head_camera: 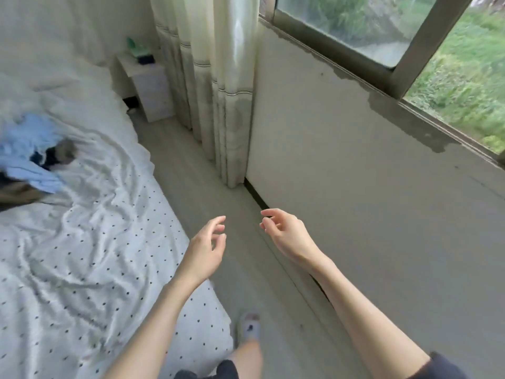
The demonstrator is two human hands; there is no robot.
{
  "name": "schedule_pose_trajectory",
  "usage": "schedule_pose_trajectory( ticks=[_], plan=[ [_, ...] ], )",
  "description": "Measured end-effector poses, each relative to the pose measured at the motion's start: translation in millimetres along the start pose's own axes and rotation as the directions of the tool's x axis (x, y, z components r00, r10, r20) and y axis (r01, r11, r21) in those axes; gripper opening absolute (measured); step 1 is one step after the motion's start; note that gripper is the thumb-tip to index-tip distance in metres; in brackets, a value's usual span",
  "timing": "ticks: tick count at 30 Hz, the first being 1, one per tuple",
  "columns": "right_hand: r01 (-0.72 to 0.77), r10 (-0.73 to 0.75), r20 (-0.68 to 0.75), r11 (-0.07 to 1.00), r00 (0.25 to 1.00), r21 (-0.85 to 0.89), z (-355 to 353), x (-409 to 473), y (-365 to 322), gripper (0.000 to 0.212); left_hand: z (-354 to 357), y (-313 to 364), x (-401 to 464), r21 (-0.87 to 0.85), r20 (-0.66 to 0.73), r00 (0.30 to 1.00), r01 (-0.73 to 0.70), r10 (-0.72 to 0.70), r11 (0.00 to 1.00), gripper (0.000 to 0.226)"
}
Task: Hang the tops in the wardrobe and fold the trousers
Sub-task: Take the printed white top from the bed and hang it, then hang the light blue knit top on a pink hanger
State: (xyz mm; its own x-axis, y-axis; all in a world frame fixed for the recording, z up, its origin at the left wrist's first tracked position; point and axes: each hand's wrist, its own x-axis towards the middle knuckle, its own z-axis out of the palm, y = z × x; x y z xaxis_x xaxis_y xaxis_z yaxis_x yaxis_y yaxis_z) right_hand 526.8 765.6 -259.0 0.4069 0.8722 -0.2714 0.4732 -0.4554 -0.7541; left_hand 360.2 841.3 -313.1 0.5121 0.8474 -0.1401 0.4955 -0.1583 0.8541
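Observation:
A heap of clothes point(30, 157) lies on the bed point(90, 255) at the left edge: light blue fabric on top, with dark and brownish pieces under it. The heap is blurred. My left hand point(206, 248) hangs over the bed's edge and the floor, fingers loosely curled, holding nothing. My right hand point(284, 232) is beside it, over the foot of the wall, also relaxed and empty. Both hands are well to the right of the clothes. No wardrobe is in view.
The bed has a white sheet with small dark dots. A narrow strip of floor point(207, 203) runs between the bed and the wall below the window point(388, 31). A curtain point(218, 86) hangs ahead, a white bedside cabinet point(149, 86) stands beyond it. My slippered foot point(250, 328) is on the floor.

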Motion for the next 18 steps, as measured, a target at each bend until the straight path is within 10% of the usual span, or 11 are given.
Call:
schedule_pose_trajectory(
  ticks=[18],
  plan=[
    [0.513, -0.408, 0.510, 0.855, 0.757, -0.077, 18, 435, -185, 0.029, -150, -1, 317, -0.086, -0.523, 0.804, 0.281, -0.283, 0.956, 0.035]
  ],
)
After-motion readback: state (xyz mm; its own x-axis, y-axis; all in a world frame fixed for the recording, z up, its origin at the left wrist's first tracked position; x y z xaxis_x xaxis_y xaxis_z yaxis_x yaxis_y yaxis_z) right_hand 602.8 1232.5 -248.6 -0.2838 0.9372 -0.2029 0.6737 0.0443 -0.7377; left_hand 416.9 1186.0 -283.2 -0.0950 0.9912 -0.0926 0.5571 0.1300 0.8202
